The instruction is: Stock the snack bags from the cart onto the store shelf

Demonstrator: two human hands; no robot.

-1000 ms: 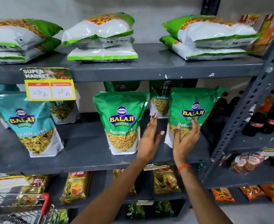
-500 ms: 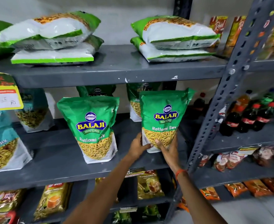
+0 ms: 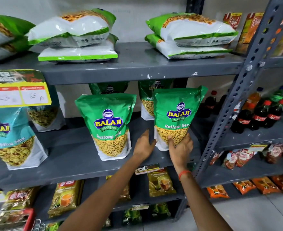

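Both hands steadied a sev bag (image 3: 175, 117) on the middle shelf (image 3: 67, 157).

The left hand (image 3: 143, 146) cupped its lower left edge and the right hand (image 3: 180, 145) pressed its front, probably to square it upright beside the other green bag (image 3: 109, 125), label outward, near the upright post (image 3: 237, 90).

Both hands (image 3: 162, 145) on sev bag (image 3: 175, 117) (upright)

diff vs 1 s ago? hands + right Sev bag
Both hands dropped to the right Sev bag's base: left hand now at its left edge, right hand gripping the front bottom. Bag stays upright on the shelf; middle Sev bag unchanged.
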